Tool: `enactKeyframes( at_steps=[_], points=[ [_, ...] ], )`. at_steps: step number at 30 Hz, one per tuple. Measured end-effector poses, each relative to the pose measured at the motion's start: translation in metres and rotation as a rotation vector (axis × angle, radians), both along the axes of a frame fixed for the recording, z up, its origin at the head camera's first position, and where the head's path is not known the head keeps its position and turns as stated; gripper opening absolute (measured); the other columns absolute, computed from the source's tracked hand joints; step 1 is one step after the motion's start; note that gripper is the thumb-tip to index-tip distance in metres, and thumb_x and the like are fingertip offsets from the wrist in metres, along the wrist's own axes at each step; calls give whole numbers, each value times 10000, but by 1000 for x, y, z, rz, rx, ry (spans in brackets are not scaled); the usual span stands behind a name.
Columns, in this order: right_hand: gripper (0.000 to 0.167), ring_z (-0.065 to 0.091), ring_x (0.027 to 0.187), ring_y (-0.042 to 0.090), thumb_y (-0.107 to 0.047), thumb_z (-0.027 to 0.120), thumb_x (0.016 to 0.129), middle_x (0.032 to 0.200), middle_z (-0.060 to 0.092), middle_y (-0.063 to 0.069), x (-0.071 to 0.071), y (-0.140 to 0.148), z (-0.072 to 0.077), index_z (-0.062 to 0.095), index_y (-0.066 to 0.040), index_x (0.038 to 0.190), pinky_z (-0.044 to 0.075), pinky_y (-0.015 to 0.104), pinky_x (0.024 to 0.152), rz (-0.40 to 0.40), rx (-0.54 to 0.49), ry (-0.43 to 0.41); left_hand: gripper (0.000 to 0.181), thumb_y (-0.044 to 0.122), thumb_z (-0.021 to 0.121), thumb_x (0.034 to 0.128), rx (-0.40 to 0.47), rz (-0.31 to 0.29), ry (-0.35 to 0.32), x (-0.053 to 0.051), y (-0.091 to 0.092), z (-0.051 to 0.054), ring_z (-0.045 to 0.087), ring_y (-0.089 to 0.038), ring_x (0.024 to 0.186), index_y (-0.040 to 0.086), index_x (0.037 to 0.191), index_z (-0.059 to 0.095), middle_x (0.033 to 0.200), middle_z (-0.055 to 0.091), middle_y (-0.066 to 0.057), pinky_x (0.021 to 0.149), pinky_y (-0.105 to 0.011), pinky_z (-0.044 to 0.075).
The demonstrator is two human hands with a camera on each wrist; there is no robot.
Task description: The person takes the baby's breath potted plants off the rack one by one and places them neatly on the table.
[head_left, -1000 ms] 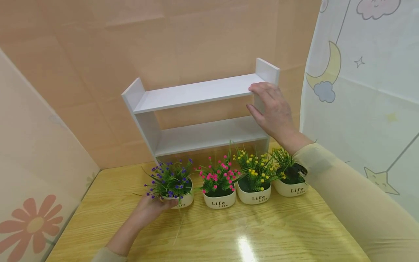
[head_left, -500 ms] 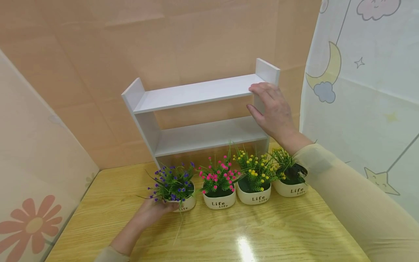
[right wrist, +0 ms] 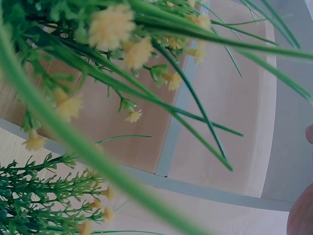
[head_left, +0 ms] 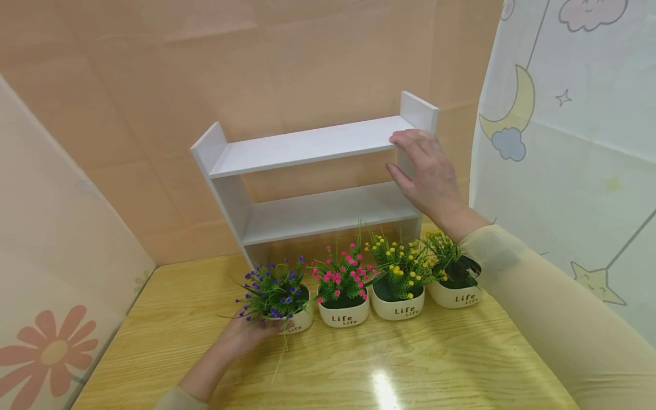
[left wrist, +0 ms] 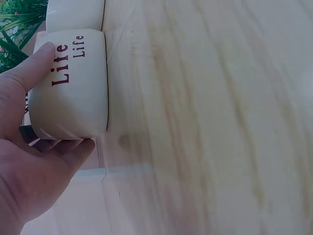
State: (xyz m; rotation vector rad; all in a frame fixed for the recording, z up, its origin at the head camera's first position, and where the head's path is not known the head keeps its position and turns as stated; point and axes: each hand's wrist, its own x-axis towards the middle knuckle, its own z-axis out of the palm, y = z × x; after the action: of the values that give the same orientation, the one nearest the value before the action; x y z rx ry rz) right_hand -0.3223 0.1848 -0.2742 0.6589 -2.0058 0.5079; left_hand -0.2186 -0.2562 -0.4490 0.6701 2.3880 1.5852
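In the head view my left hand [head_left: 245, 336] grips the cream pot [head_left: 304, 320] of purple flowers [head_left: 277, 287] from its left side. The left wrist view shows the thumb on the front of this pot [left wrist: 78, 105], by the "Life" lettering, and the fingers curled round its side. My right hand [head_left: 429, 173] rests on the right end of the white shelf [head_left: 312, 142], fingertips on the top board and thumb below them. Only a sliver of that hand [right wrist: 301, 215] shows in the right wrist view.
Right of the purple plant stand a pot of pink flowers [head_left: 344, 315], a pot of yellow flowers [head_left: 398, 309] and another yellow plant's pot [head_left: 455, 297], partly behind the right sleeve [head_left: 538, 296]. They stand on a wooden table [head_left: 328, 364] before the shelf.
My left hand has moved the pot of purple flowers to the right and slightly nearer, closing the gap to the pink one. The right hand has stayed still on the shelf.
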Motion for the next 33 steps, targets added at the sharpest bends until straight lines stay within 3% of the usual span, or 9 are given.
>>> enactKeyframes(
  at_steps=[2, 3, 6, 13, 18, 21, 25, 27, 33],
  points=[
    [540, 495, 1475, 382, -92, 824, 992, 1514, 619, 181, 0, 0, 0, 610, -6, 1481, 328, 427, 1299, -1, -2, -1, 694, 130, 789, 1022, -21, 18, 39, 0, 3, 0, 553, -180, 1403, 70, 1629, 459, 1531, 586, -86, 1145, -343, 497],
    [541, 495, 1475, 382, -93, 825, 992, 1514, 620, 181, 0, 0, 0, 610, -7, 1482, 329, 428, 1299, -1, -2, -2, 733, 161, 866, 960, -120, 59, 142, 0, 5, 0, 586, -208, 1392, 90, 1597, 511, 1490, 633, -69, 1136, -389, 521],
    [539, 497, 1476, 379, -97, 825, 994, 1513, 620, 178, 0, -1, 0, 612, -11, 1481, 332, 432, 1298, -3, -1, -5, 756, 196, 908, 915, -175, 109, 198, 1, 9, -1, 620, -274, 1374, 176, 1580, 548, 1439, 676, 13, 1164, -531, 491],
    [535, 502, 1472, 384, -106, 824, 996, 1507, 622, 185, -1, -3, -1, 614, -7, 1478, 329, 435, 1300, 4, 1, 3, 775, 180, 886, 947, -152, 91, 207, 1, 9, -2, 554, -261, 1444, 174, 1623, 506, 1531, 612, 24, 1211, -491, 451],
    [535, 503, 1470, 386, -109, 822, 997, 1507, 622, 185, -2, -3, 0, 613, -7, 1479, 332, 437, 1298, 9, 4, 7, 751, 229, 912, 927, -195, 110, 200, 3, 7, -1, 565, -314, 1440, 144, 1578, 548, 1501, 639, -7, 1208, -585, 440],
    [542, 499, 1472, 387, -118, 820, 1000, 1507, 618, 191, -2, -2, 1, 607, -5, 1485, 333, 438, 1299, 5, 15, 3, 728, 174, 917, 912, -198, 89, 203, 4, 3, 2, 572, -335, 1424, 139, 1554, 576, 1490, 647, -26, 1194, -602, 449],
    [560, 483, 1483, 396, -129, 823, 1002, 1517, 603, 204, -3, 0, 1, 590, 5, 1494, 320, 444, 1306, 0, 38, -11, 864, 125, 927, 898, -123, 24, 185, 4, -6, 14, 547, -326, 1447, 209, 1626, 469, 1556, 584, -24, 1196, -443, 453],
    [571, 466, 1505, 397, -136, 822, 1004, 1532, 594, 208, -3, 1, 1, 580, 5, 1501, 298, 441, 1318, -6, 54, -25, 948, 142, 927, 904, -93, 10, 174, 4, -12, 24, 522, -348, 1477, 230, 1673, 380, 1603, 538, -43, 1203, -430, 446],
    [624, 366, 1601, 384, -210, 790, 1040, 1622, 528, 211, 5, -1, 6, 525, 2, 1564, 209, 475, 1352, -77, 129, -87, 1128, 206, 910, 934, -139, 76, 175, 10, -23, 57, 276, -517, 1608, 98, 1757, 145, 1773, 260, -217, 1232, -693, 345]
  ],
)
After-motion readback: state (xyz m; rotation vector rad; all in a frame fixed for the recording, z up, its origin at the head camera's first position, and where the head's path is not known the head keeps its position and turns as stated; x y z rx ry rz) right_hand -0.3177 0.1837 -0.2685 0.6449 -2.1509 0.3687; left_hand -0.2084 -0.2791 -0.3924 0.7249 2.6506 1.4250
